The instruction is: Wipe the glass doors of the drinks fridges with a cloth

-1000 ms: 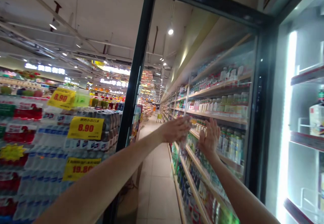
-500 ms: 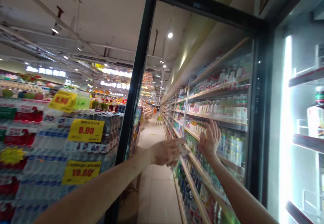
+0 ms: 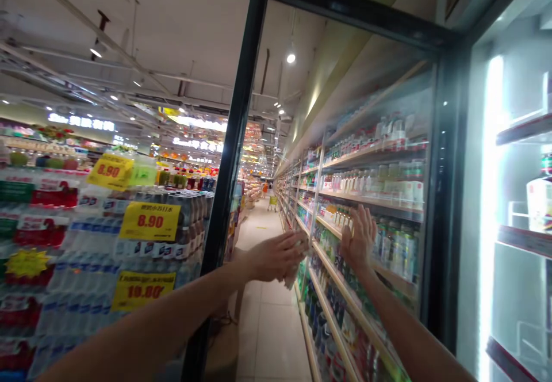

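Note:
The glass door (image 3: 340, 77) of a cooler stands open before me, with a dark frame around its pane. My left hand (image 3: 273, 256) is at the pane, its fingers curled together around a pale, cloth-like thing (image 3: 291, 278) that is mostly hidden and blurred. A short way to the right, my right hand (image 3: 360, 241) is raised with its fingers stretched out and holds nothing. Its palm faces the glass; whether it touches the pane I cannot tell. Shelves of bottles (image 3: 366, 183) show in the pane behind both hands.
Stacked packs of bottled drinks (image 3: 73, 255) with yellow price signs (image 3: 149, 221) rise on the left. On the right are the lit cooler's shelves (image 3: 524, 238) with a bottle (image 3: 541, 195). A tiled aisle (image 3: 269, 313) leads away to a distant yellow-green cart (image 3: 272, 202).
My left hand has shifted slightly left along the pane with the pale thing. The right hand keeps nearly the same place and pose. The view has moved only a little.

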A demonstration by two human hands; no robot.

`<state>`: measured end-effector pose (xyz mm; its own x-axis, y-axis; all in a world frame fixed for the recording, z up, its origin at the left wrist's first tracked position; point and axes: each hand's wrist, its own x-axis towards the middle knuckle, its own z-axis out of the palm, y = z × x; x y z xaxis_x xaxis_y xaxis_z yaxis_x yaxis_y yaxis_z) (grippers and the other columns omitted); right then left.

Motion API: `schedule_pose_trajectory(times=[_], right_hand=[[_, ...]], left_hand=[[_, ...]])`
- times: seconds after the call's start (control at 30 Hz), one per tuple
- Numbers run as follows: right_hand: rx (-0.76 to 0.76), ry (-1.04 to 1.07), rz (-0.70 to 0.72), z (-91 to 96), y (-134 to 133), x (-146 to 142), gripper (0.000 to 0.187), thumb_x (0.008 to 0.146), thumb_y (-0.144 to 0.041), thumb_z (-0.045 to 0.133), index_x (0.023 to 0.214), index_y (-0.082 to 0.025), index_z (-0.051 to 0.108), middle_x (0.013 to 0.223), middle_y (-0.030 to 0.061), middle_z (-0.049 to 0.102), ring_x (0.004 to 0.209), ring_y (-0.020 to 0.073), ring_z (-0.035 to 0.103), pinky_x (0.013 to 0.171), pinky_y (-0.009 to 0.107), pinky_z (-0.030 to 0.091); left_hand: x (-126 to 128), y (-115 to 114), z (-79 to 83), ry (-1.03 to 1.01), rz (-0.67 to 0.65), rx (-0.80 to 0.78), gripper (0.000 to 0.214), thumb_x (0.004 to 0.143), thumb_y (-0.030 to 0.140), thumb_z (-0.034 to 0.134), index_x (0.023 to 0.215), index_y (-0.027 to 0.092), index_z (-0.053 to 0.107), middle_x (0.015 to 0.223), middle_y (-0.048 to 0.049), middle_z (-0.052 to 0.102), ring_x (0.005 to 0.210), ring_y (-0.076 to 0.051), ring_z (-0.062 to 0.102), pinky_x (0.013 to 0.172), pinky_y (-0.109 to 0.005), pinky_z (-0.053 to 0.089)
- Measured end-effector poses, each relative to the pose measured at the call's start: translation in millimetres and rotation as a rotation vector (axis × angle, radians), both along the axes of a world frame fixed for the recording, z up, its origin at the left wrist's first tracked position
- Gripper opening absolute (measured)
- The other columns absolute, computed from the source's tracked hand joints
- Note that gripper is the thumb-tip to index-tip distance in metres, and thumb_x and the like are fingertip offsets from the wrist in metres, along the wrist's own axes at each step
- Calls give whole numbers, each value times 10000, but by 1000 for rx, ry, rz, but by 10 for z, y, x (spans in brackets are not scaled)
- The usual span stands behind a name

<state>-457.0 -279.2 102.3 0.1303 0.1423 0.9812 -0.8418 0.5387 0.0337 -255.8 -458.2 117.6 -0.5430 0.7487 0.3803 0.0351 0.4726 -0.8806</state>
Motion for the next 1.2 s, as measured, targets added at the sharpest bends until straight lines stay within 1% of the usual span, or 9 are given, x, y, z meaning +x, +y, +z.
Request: schedule_pose_trajectory(times=[0.17,0.23,0.43,0.5,0.67,0.73,0.93,1.0,1.2], right_hand=[[1,22,-4,-23,13,19,432,880,-272,365,1300,-189,422,1370,135,443,1327,243,331,1040,482,293],[1,15,2,-17,15,34,432,882,-269,361,1303,-191,419,1367,134,447,1328,244,328,1038,482,293],[8,13,14,-18,21,32,449,873,-262,374,1317,-203,406,1373,126,440,1326,244,330,1046,480,281],[10,14,9,-23,22,25,457,872,-261,375,1326,-211,394,1376,122,437,1327,243,328,1046,478,282],[5,7,6,-23,14,22,454,872,-262,366,1322,-208,399,1371,120,442,1329,238,323,1049,466,276],[4,14,7,-22,10,24,450,873,-267,367,1316,-200,408,1364,123,449,1323,241,333,1048,465,278],[0,21,3,-23,10,27,442,873,-261,380,1309,-194,416,1363,130,451,1324,244,334,1042,469,287],[3,20,5,-22,11,24,444,874,-264,376,1311,-198,414,1367,128,448,1323,241,337,1041,470,289],[1,22,0,-20,8,11,442,875,-264,378,1310,-195,417,1371,130,444,1324,237,337,1043,463,290]], left_hand=[[167,-74,771,380,64,438,438,875,227,434,1291,93,409,1409,-150,375,1393,-286,113,1127,-466,236],[171,-38,848,477,83,565,447,871,219,428,1296,84,399,1422,-163,348,1395,-300,84,1124,-493,232],[-146,189,-106,-48,-41,88,407,871,287,458,1240,118,485,1398,-125,407,1381,-285,175,1124,-432,268],[-173,171,-119,-121,-71,9,406,884,329,443,1235,133,495,1392,-100,422,1373,-266,213,1124,-393,275],[123,-73,802,348,35,414,435,881,219,413,1300,102,410,1396,-146,395,1386,-276,161,1121,-461,243],[217,-129,950,514,67,575,444,867,214,425,1293,89,413,1416,-168,353,1395,-300,98,1118,-494,226],[115,-25,50,-3,21,141,423,873,297,447,1259,125,467,1398,-94,411,1391,-289,127,1134,-440,219],[89,-21,-2,-125,1,31,415,877,309,443,1264,161,467,1403,-57,412,1383,-260,176,1138,-398,219],[177,-99,953,416,73,498,454,874,261,431,1300,106,411,1425,-154,346,1394,-297,99,1117,-481,228]])
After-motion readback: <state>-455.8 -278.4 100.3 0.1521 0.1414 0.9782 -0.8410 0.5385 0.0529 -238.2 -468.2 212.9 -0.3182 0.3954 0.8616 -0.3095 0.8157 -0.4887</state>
